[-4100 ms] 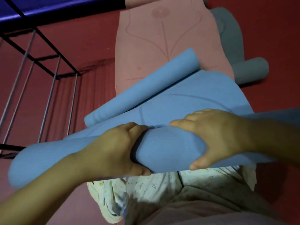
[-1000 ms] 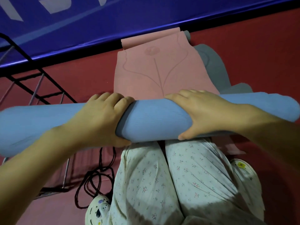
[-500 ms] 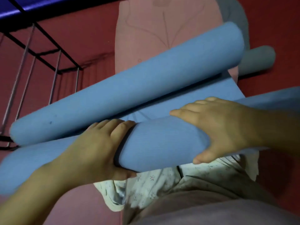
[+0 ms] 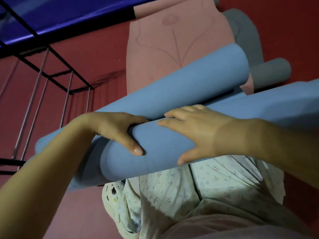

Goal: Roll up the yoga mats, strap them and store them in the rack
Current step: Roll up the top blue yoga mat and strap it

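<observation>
Two hands, the left hand (image 4: pixel 115 130) and right hand (image 4: pixel 195 133), grasp the soft blue foam yoga mat (image 4: pixel 160 159) rolled from both ends above the red floor (image 4: pixel 103 54), still mid-rolling; strapping likely follows

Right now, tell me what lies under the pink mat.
The pink mat lies flat over a grey mat, whose edge and rolled end show at its right. Its near end is covered by the blue mat.

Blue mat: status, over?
Left hand and right hand grip the blue yoga mat, rolled from both ends. No strap visible. Rack unobstructed.
</observation>
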Demonstrator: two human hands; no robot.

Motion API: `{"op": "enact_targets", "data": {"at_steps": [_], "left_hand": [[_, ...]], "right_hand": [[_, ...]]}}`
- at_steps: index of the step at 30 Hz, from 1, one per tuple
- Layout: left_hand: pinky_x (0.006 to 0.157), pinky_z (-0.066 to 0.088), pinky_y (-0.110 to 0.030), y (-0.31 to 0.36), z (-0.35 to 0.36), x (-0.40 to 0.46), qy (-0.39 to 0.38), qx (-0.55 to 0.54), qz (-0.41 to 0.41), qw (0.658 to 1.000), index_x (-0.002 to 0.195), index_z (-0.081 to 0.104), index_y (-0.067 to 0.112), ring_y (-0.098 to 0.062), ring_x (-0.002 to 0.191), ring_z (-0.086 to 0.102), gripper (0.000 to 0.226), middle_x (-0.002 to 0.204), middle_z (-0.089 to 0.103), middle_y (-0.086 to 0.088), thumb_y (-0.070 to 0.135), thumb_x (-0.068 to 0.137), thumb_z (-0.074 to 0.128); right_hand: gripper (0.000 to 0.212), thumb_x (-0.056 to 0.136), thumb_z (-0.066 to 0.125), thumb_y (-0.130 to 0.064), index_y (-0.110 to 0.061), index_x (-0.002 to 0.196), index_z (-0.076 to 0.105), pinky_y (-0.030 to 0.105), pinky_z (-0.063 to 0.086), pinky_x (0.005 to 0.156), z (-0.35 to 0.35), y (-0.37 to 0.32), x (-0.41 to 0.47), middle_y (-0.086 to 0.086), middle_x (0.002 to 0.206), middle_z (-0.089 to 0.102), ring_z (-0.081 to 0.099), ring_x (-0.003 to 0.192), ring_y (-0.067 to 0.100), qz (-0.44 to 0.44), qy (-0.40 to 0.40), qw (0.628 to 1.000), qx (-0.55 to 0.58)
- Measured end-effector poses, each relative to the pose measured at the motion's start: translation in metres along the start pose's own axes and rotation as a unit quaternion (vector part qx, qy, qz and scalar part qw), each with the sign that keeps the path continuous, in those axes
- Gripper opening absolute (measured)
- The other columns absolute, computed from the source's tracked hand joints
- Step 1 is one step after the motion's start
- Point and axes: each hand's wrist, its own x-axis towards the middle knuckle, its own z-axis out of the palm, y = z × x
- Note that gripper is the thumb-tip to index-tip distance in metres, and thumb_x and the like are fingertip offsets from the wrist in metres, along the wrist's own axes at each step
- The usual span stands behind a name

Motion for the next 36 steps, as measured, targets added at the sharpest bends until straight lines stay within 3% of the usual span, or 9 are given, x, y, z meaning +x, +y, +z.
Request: {"op": "enact_targets", "data": {"at_steps": [7, 10, 12, 17, 21, 24, 28, 31, 36], "left_hand": [[0.100, 0.045, -0.028, -0.009, -0.023, 0.014, -0.046, -0.015, -0.056, 0.997, 0.126, 0.051, 0.034, -0.003, 0.116, 0.055, 0.086, 0.125, 0.059, 0.016, 0.075, 0.053, 0.068], [0.104, 0.040, -0.032, -0.011, -0.030, 0.018, 0.083, -0.021, -0.079, 0.993, 0.122, 0.057, 0.021, -0.016, 0.117, 0.054, 0.079, 0.125, 0.059, 0.004, 0.081, 0.074, 0.041], [0.108, 0.032, -0.028, -0.019, -0.037, 0.025, 0.203, -0.018, -0.109, 0.973, 0.132, 0.052, 0.020, -0.016, 0.124, 0.047, 0.069, 0.137, 0.050, 0.004, 0.068, 0.084, 0.040], [0.115, 0.021, -0.044, -0.041, -0.054, 0.029, 0.321, 0.133, -0.218, 0.912, 0.148, 0.027, 0.018, -0.028, 0.144, 0.019, 0.072, 0.159, -0.004, -0.008, 0.051, 0.090, 0.052], [0.109, 0.034, -0.030, -0.005, -0.045, -0.006, 0.285, 0.090, -0.113, 0.948, 0.141, 0.041, 0.025, -0.010, 0.127, 0.046, 0.078, 0.140, 0.046, 0.008, 0.069, 0.078, 0.054], [0.101, 0.040, -0.022, 0.031, -0.007, -0.039, 0.197, 0.136, -0.047, 0.970, 0.138, 0.042, 0.035, 0.003, 0.116, 0.049, 0.093, 0.130, 0.050, 0.021, 0.081, 0.057, 0.050], [0.112, 0.031, -0.035, 0.024, 0.048, -0.034, 0.268, 0.294, -0.049, 0.916, 0.150, 0.016, 0.021, -0.019, 0.138, 0.030, 0.116, 0.155, 0.023, 0.000, 0.081, 0.060, 0.057], [0.099, 0.042, -0.049, 0.009, 0.063, -0.018, 0.321, 0.358, -0.043, 0.876, 0.146, 0.025, 0.008, -0.033, 0.129, 0.044, 0.128, 0.144, 0.041, -0.016, 0.085, 0.048, 0.054], [0.086, 0.045, -0.046, 0.005, 0.054, -0.003, 0.380, 0.347, -0.028, 0.857, 0.136, 0.040, 0.010, -0.030, 0.114, 0.055, 0.115, 0.129, 0.053, -0.010, 0.071, 0.045, 0.075]], "right_hand": [[0.099, 0.065, 0.058, -0.077, -0.037, 0.145, 0.017, 0.032, 0.026, 0.105, 0.006, 0.010, 0.017, -0.013, 0.140, 0.035, 0.034, 0.127, 0.011, 0.020, 0.049, 0.998, 0.022], [0.090, 0.064, 0.062, -0.074, -0.039, 0.140, 0.028, 0.034, 0.032, 0.103, 0.001, 0.016, 0.025, -0.014, 0.133, 0.043, 0.042, 0.121, 0.010, 0.012, 0.051, 0.997, 0.056], [0.085, 0.062, 0.064, -0.073, -0.041, 0.135, 0.034, 0.036, 0.037, 0.100, -0.002, 0.021, 0.029, -0.017, 0.127, 0.048, 0.046, 0.115, 0.007, 0.011, 0.055, 0.995, 0.088], [0.078, 0.063, 0.067, -0.071, -0.044, 0.131, 0.038, 0.030, 0.042, 0.095, -0.005, 0.031, 0.036, -0.022, 0.123, 0.050, 0.049, 0.110, 0.004, 0.007, 0.047, 0.990, 0.136], [0.072, 0.064, 0.067, -0.070, -0.042, 0.126, 0.044, 0.030, 0.044, 0.091, -0.009, 0.040, 0.048, -0.021, 0.115, 0.055, 0.052, 0.102, 0.005, 0.009, 0.044, 0.988, 0.150], [0.071, 0.062, 0.065, -0.073, -0.042, 0.123, 0.048, 0.030, 0.047, 0.089, -0.013, 0.049, 0.059, -0.021, 0.113, 0.059, 0.056, 0.099, 0.004, 0.016, 0.029, 0.986, 0.164], [0.073, 0.058, 0.063, -0.078, -0.046, 0.122, 0.048, 0.030, 0.047, 0.093, -0.017, 0.060, 0.068, -0.027, 0.113, 0.057, 0.056, 0.099, 0.000, 0.031, -0.012, 0.980, 0.194], [0.081, 0.051, 0.058, -0.085, -0.048, 0.123, 0.048, 0.030, 0.044, 0.097, -0.019, 0.066, 0.075, -0.028, 0.117, 0.055, 0.055, 0.105, -0.001, 0.036, -0.030, 0.979, 0.198], [0.074, 0.058, 0.057, -0.082, -0.042, 0.120, 0.053, 0.031, 0.043, 0.097, -0.027, 0.065, 0.071, -0.026, 0.118, 0.056, 0.053, 0.107, -0.001, 0.049, 0.003, 0.984, 0.169]]}}
